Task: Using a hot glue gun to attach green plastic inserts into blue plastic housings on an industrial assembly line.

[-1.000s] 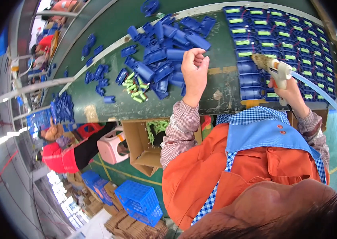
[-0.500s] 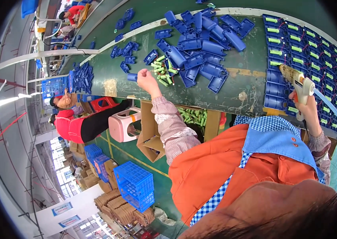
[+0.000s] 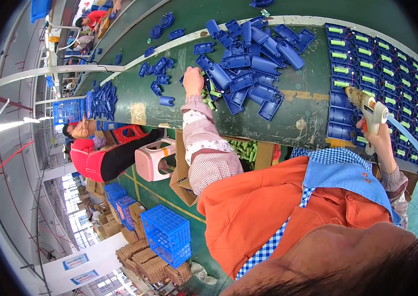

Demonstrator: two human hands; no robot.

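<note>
We have the left hand (image 3: 193, 81) at the loose green battery cells (image 3: 212, 93), fingers curled narrow and pointing away from us. Whether it has pinched a cell we cannot tell, since the hand hides its own fingertips. Our right hand (image 3: 378, 140) is wrapped round the handle of a glue gun (image 3: 380, 112), its nozzle over the left edge of the laid-out rows.

In those rows, most blue housings (image 3: 341, 116) carry a green cell each; a few in the left column, nearest us, are bare. A heap of blue shells (image 3: 253, 64) lies on the green table (image 3: 307, 81) just beside the loose cells.

We judge the step in hand to be picking up a cell for the next bare housing. The next move would call for a sure pinch on one cell, a carry rightward past the heap, and glue placed where the cell will seat.
</note>
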